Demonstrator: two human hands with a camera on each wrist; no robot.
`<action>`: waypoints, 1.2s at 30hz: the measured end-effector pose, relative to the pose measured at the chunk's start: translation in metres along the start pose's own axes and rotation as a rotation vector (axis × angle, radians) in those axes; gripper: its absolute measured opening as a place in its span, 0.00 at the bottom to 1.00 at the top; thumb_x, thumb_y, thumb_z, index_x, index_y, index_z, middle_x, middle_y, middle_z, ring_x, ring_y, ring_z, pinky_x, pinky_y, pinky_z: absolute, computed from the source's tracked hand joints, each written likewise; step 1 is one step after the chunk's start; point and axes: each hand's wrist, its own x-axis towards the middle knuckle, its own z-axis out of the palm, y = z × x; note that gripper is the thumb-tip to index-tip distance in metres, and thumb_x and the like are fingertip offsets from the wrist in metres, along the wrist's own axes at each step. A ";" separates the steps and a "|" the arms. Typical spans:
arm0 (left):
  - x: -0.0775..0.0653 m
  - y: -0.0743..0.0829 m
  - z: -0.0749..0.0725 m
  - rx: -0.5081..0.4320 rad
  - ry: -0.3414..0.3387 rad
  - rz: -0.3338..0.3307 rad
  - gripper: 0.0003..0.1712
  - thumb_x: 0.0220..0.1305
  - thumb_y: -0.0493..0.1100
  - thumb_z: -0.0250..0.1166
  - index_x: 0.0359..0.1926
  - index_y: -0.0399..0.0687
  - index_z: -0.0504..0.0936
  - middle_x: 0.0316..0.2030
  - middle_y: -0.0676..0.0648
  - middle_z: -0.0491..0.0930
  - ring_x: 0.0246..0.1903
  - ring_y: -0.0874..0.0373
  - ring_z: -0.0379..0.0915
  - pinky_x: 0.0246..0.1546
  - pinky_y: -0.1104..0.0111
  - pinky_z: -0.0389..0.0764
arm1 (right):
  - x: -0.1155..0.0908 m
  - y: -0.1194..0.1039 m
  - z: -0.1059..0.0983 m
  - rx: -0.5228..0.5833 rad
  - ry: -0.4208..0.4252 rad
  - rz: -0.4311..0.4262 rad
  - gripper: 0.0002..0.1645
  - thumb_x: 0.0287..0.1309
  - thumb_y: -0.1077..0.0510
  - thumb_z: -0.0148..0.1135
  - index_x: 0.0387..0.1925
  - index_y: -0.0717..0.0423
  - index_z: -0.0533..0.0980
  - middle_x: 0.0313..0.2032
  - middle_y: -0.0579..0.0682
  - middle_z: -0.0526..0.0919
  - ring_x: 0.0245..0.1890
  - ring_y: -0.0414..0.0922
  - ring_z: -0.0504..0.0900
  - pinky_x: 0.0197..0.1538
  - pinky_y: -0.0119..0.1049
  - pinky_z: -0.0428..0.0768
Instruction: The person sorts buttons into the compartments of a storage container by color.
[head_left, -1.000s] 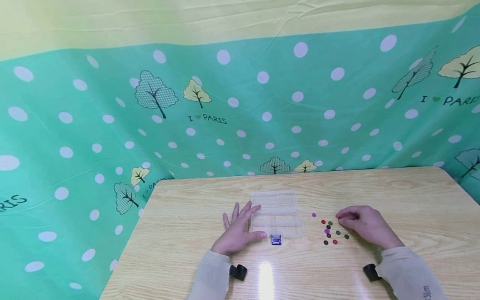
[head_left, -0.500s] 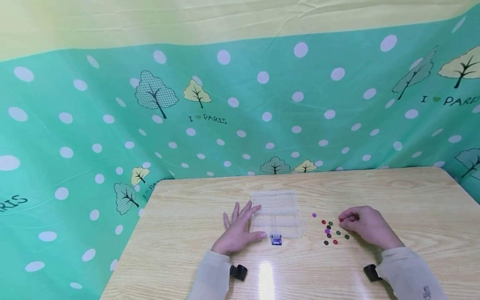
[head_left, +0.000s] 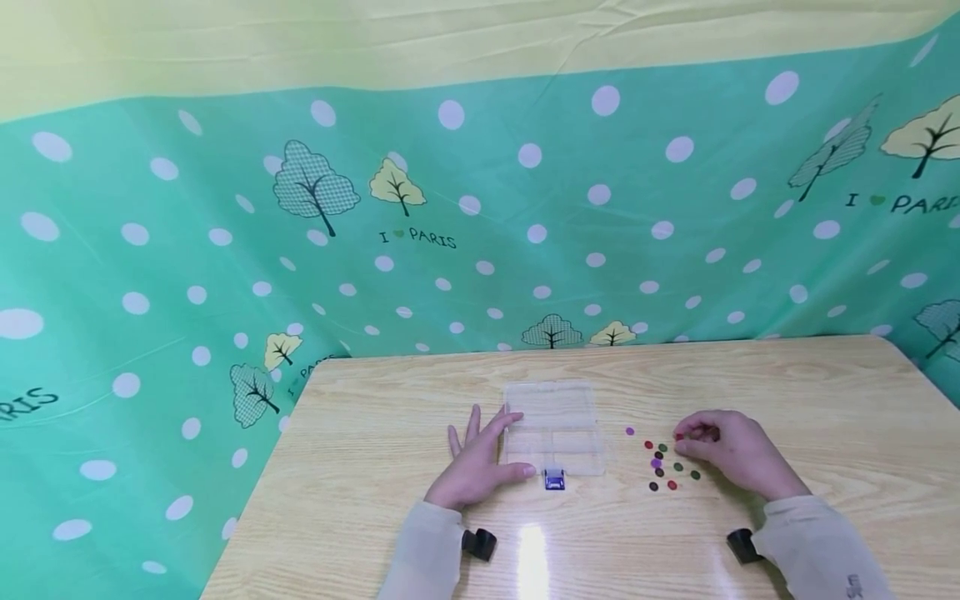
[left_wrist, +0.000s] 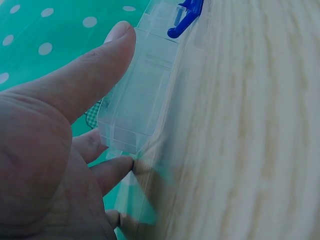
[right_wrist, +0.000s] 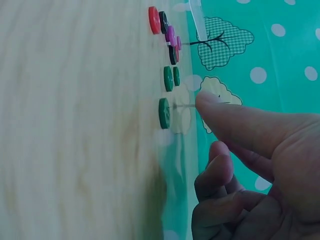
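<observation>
A clear plastic box (head_left: 576, 463) with compartments lies on the table, its lid (head_left: 555, 403) folded back and a blue latch (head_left: 555, 480) at its front. My left hand (head_left: 472, 473) rests along the box's left side, fingers spread, thumb by the front corner. To the right of the box, my right hand (head_left: 737, 452) pinches a red button (head_left: 679, 437) between thumb and forefinger, just above the table. Left of that hand several loose buttons are scattered, among them a green button (right_wrist: 164, 113), a red button (right_wrist: 154, 20) and a purple button (head_left: 630, 432). In the right wrist view the thumb hides the held button.
The wood-grain table (head_left: 360, 517) reaches back to a green dotted curtain (head_left: 480, 217). Black wrist cameras sit on both wrists, such as the left wrist camera (head_left: 480, 545). A light reflection shows on the table in front of the box.
The right fingertips shift slightly and the pinched red button shows more than a second ago. The left hand stays at the box, and the loose buttons lie as before.
</observation>
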 end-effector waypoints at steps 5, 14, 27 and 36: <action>0.000 0.000 0.000 -0.005 -0.006 0.002 0.48 0.56 0.57 0.73 0.75 0.58 0.63 0.78 0.48 0.49 0.77 0.40 0.18 0.64 0.38 0.09 | 0.000 -0.002 0.002 0.001 0.018 -0.010 0.12 0.57 0.52 0.74 0.40 0.53 0.85 0.34 0.44 0.82 0.33 0.42 0.76 0.35 0.34 0.75; 0.001 -0.003 0.000 -0.022 -0.004 0.003 0.48 0.56 0.57 0.74 0.75 0.60 0.63 0.78 0.48 0.49 0.77 0.41 0.18 0.64 0.39 0.08 | 0.001 -0.008 0.005 0.019 0.030 -0.031 0.10 0.56 0.55 0.73 0.40 0.52 0.85 0.32 0.43 0.82 0.33 0.43 0.75 0.35 0.34 0.75; 0.002 -0.002 -0.001 -0.004 -0.010 -0.003 0.48 0.55 0.58 0.74 0.75 0.61 0.63 0.78 0.50 0.48 0.77 0.41 0.18 0.64 0.39 0.08 | 0.006 -0.027 0.012 0.057 0.047 -0.037 0.10 0.58 0.57 0.72 0.42 0.54 0.85 0.33 0.46 0.79 0.32 0.45 0.73 0.32 0.34 0.74; 0.002 -0.003 0.001 0.000 -0.004 -0.001 0.48 0.55 0.58 0.73 0.75 0.61 0.63 0.78 0.50 0.48 0.77 0.41 0.18 0.64 0.39 0.08 | 0.009 -0.043 0.016 0.076 0.050 -0.017 0.10 0.57 0.56 0.73 0.41 0.54 0.85 0.35 0.48 0.81 0.31 0.44 0.73 0.32 0.35 0.74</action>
